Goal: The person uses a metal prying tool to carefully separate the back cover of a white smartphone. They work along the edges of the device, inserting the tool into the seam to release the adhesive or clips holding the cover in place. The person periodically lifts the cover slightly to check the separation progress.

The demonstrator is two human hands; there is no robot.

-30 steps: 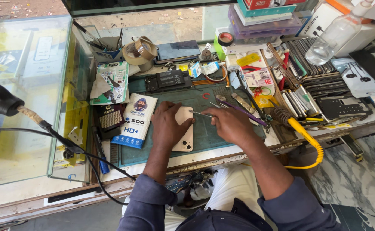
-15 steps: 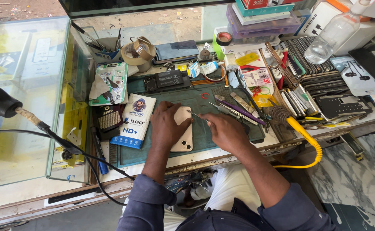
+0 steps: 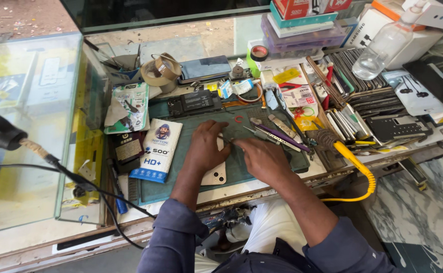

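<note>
Hands, 2: left hand (image 3: 206, 149) and right hand (image 3: 262, 159) on 1 phone (image 3: 216, 174).

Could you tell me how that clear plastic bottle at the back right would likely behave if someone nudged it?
The clear bottle lies tilted across stacked boxes, so it would probably roll or slide off. It looks mostly empty, so likely light and easily shifted.
</note>
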